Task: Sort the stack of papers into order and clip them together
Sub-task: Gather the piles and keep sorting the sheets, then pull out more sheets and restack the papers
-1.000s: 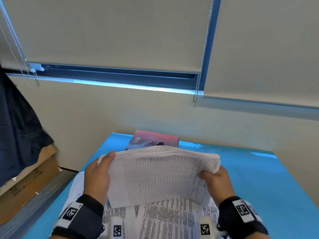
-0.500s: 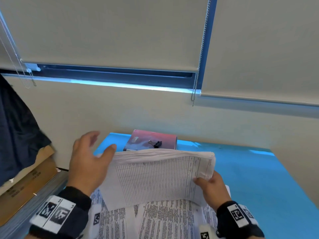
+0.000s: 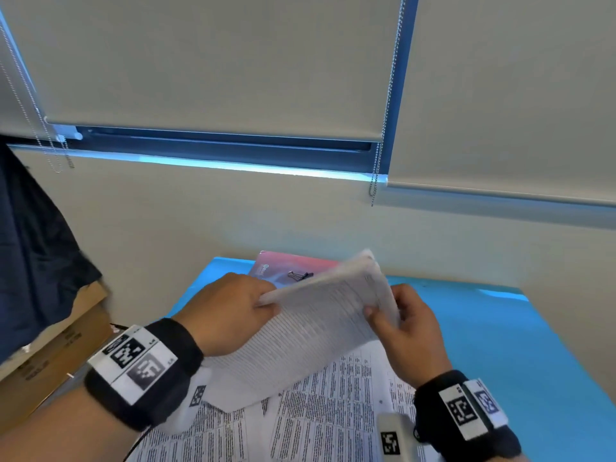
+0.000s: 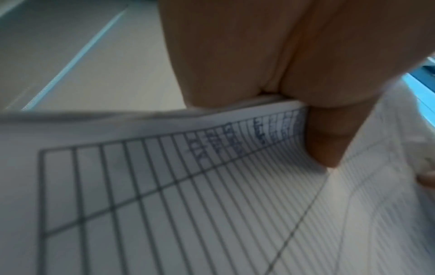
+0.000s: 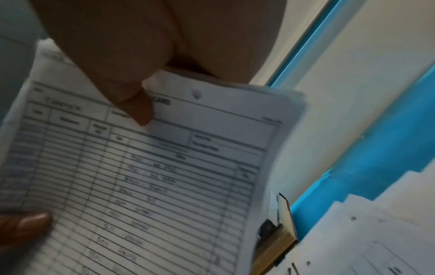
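Squaring stack [image 3: 320, 328], tilted above table [image 3: 500, 345] | left hand [image 3: 230, 311] pinches one edge, right hand [image 3: 405, 331] the opposite | sorting step, judged | next: even edges, fetch clip [image 3: 299, 275] off book [image 3: 283, 266]

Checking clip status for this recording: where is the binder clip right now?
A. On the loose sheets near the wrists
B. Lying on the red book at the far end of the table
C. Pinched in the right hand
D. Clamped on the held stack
B: the clip lies on the red book, beyond the stack that both hands hold.
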`<state>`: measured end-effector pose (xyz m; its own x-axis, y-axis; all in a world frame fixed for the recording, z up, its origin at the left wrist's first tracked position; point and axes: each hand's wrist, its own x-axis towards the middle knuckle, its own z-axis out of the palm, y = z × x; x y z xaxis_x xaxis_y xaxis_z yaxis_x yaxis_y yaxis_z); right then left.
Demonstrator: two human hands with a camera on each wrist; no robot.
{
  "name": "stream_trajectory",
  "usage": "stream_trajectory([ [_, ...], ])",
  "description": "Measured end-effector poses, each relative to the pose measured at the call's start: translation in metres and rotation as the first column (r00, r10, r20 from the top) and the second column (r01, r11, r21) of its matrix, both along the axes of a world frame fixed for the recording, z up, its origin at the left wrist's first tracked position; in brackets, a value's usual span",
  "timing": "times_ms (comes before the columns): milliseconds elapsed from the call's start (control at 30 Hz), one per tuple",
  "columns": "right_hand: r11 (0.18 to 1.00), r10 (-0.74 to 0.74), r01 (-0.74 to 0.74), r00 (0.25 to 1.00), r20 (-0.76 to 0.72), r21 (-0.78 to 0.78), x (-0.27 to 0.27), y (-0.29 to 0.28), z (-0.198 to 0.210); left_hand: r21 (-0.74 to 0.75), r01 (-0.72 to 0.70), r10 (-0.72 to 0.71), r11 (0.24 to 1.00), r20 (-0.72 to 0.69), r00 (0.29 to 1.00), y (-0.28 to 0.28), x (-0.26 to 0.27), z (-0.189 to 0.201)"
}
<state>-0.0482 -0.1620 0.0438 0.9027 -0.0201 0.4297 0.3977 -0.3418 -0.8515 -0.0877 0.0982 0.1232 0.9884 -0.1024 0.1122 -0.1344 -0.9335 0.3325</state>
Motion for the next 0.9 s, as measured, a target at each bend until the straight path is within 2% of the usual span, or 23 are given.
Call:
stream_trajectory([
  [67, 0.983, -0.152, 0.149, 0.988, 0.020, 0.112, 0.004, -0.001, 0.001, -0.209, -0.015, 0.034, 0.978, 0.084, 0.996, 0.009, -0.004, 0.004],
  [100, 0.965, -0.185, 0.184, 0.983, -0.011, 0.188, 0.006, -0.001, 0.001, -0.335, -0.025, 0.068, 0.942, 0.116, 0.991, 0.013, -0.006, 0.008],
  [133, 0.944, -0.152, 0.161, 0.987, -0.051, 0.289, 0.008, 0.000, 0.001, -0.458, -0.038, 0.111, 0.888, 0.133, 0.985, 0.016, -0.009, 0.013],
  [200, 0.848, 0.063, 0.003, 0.992, -0.105, 0.529, 0.009, 0.007, 0.000, -0.660, -0.029, 0.169, 0.750, 0.150, 0.974, 0.017, -0.012, 0.020],
  [267, 0.750, 0.252, -0.122, 0.961, -0.110, 0.650, 0.008, 0.015, 0.001, -0.784, 0.001, 0.160, 0.621, 0.128, 0.979, 0.008, -0.016, 0.021],
  [367, 0.737, 0.317, -0.198, 0.946, -0.071, 0.646, 0.001, 0.024, 0.013, -0.877, -0.004, 0.211, 0.481, 0.112, 0.971, -0.008, -0.014, 0.003],
  [467, 0.812, 0.239, -0.190, 0.971, -0.018, 0.553, -0.001, 0.020, 0.015, -0.948, -0.009, 0.296, 0.317, 0.090, 0.951, -0.020, -0.009, -0.023],
  [533, 0.852, 0.209, -0.168, 0.977, -0.028, 0.497, -0.001, 0.016, 0.006, -0.980, -0.037, 0.311, 0.193, 0.026, 0.950, -0.025, -0.008, -0.044],
  [567, 0.870, 0.202, -0.154, 0.978, -0.053, 0.469, -0.001, 0.015, -0.001, -0.986, -0.064, 0.314, 0.156, -0.012, 0.949, -0.027, -0.008, -0.056],
  [633, 0.901, 0.206, -0.134, 0.969, -0.135, 0.413, -0.003, 0.012, -0.018, -0.981, -0.147, 0.306, 0.124, -0.103, 0.947, -0.031, -0.009, -0.081],
  [733, 0.933, 0.235, -0.149, 0.942, -0.239, 0.328, -0.007, 0.012, -0.034, -0.962, -0.235, 0.277, 0.137, -0.190, 0.942, -0.035, -0.011, -0.105],
  [900, 0.948, 0.258, -0.200, 0.938, -0.231, 0.248, -0.010, 0.012, -0.025, -0.952, -0.249, 0.294, 0.179, -0.190, 0.937, -0.033, -0.010, -0.105],
])
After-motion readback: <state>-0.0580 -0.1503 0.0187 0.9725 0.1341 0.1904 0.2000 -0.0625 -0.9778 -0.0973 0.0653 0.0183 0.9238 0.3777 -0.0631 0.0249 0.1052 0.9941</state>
